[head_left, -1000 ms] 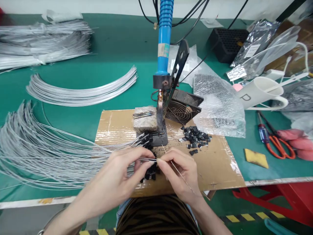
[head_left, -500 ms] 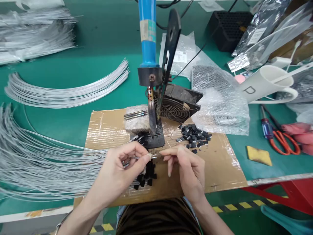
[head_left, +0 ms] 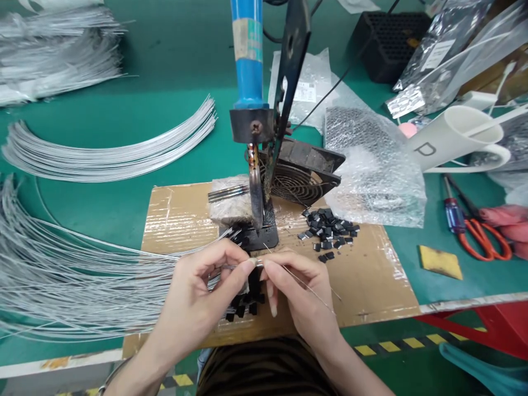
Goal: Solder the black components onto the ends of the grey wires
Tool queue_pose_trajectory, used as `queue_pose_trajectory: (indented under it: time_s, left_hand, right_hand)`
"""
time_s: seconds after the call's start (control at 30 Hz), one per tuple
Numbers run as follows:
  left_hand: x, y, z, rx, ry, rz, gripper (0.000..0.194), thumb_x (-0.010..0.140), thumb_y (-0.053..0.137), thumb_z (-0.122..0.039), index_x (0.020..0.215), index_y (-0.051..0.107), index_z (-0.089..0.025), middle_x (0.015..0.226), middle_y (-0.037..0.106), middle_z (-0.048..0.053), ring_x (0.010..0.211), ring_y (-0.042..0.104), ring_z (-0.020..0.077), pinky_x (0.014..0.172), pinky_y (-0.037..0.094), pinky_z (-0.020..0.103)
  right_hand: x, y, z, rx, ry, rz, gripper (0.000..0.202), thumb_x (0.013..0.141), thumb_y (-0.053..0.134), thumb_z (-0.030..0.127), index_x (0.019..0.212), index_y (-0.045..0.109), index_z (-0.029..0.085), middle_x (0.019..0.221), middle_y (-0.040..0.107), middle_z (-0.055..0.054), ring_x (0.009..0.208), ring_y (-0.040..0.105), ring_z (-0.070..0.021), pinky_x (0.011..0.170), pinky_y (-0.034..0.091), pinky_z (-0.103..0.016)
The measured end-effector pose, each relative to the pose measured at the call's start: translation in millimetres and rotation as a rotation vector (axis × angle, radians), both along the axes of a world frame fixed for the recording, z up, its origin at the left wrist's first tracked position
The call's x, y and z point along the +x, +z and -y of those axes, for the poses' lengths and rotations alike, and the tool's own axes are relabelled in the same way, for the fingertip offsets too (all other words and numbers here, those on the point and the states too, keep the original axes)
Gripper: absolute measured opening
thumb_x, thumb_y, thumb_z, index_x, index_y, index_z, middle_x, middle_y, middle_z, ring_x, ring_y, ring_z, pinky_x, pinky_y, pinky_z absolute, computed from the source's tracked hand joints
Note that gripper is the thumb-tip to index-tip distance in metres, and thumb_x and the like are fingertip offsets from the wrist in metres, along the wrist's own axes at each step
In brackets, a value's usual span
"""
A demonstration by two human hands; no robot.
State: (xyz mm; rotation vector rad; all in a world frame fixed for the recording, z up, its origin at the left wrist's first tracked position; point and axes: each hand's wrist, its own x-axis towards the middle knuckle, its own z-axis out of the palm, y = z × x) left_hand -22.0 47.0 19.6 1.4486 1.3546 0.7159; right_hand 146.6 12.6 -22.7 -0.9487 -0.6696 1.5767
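Our left hand (head_left: 210, 297) and right hand (head_left: 301, 291) pinch thin wire ends (head_left: 259, 264) between thumbs and forefingers, just in front of the soldering iron (head_left: 254, 187), above the cardboard (head_left: 350, 286).

Qty: 1 soldering iron (head_left: 248, 77), 1 fan (head_left: 315, 159), 1 mug (head_left: 445, 140), 1 screwdriver (head_left: 455, 215), 1 yel pad (head_left: 440, 262), 1 cardboard sht (head_left: 371, 275). Wires (head_left: 91, 275), blk pcs (head_left: 328, 225): many, can't count.
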Motion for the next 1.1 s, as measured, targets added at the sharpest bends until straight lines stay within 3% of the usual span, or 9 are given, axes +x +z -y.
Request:
queue_pose_trajectory:
  time_s: [0.23, 0.63, 0.83, 1.1]
  left_hand:
    - [3, 2.5, 7, 0.014, -0.002, -0.04, 0.018, 0.096, 0.067, -0.031, 0.083, 0.07, -0.019, 0.069, 0.067, 0.001, 0.062, 0.059, 0.0131, 0.054, 0.042, 0.023]
    - [2, -1.1, 9, 0.054, -0.02, -0.058, 0.018, 0.096, 0.065, -0.03, 0.082, 0.07, -0.02, 0.066, 0.064, -0.001, 0.056, 0.053, 0.0118, 0.051, 0.039, 0.023]
    - [1, -1.6, 11, 0.078, -0.032, -0.087, 0.02, 0.097, 0.065, -0.03, 0.08, 0.069, -0.02, 0.059, 0.056, -0.004, 0.051, 0.043, 0.0106, 0.049, 0.034, 0.023]
    - [-2, -1.1, 10, -0.01, -0.077, -0.063, 0.023, 0.097, 0.064, -0.035, 0.08, 0.07, -0.02, 0.062, 0.056, -0.002, 0.054, 0.041, 0.0112, 0.049, 0.027, 0.025]
  right_hand:
    - [-1, -1.4, 0, -0.052, 0.014, -0.039, 0.007, 0.092, 0.08, 0.029, 0.093, 0.086, 0.025, 0.079, 0.068, 0.002, 0.049, 0.058, -0.0026, 0.042, 0.051, -0.011]
    - [3, 0.7, 1, -0.076, 0.031, -0.031, 0.008, 0.092, 0.081, 0.03, 0.09, 0.085, 0.024, 0.074, 0.069, 0.003, 0.045, 0.057, -0.0022, 0.04, 0.048, -0.01]
    - [6, 1.6, 0, -0.111, 0.048, -0.068, 0.009, 0.088, 0.084, 0.032, 0.086, 0.085, 0.023, 0.07, 0.07, 0.002, 0.043, 0.057, -0.0029, 0.038, 0.045, -0.012]
    - [9, 4.5, -5, -0.216, 0.108, -0.142, 0.015, 0.081, 0.087, 0.032, 0.075, 0.083, 0.018, 0.059, 0.067, 0.003, 0.036, 0.055, -0.004, 0.035, 0.041, -0.012]
